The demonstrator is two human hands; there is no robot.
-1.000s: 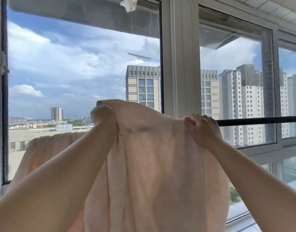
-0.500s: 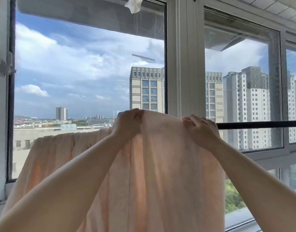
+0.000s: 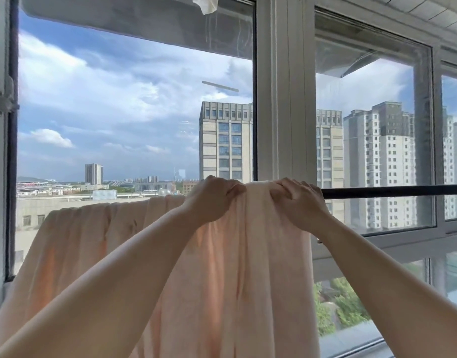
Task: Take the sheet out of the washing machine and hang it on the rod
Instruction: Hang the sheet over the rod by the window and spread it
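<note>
White window frame [image 3: 284,99], cloudy blue sky [image 3: 118,99], tall apartment blocks [image 3: 377,161], green treetops [image 3: 343,306], white scrap [image 3: 206,3] overhead

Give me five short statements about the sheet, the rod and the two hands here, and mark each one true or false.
1. Both hands grip the sheet at the top, where it lies over the rod. True: the left hand and the right hand curl their fingers into the fabric.
2. The sheet is dark blue. False: it is a pale peach colour.
3. The rod is bare to the right of the right hand. True.
4. The hands are far apart, at opposite ends of the sheet. False: they are close together, near the sheet's right edge.
5. The sheet lies in a heap on the floor. False: it hangs down from the rod in front of the window.
</note>
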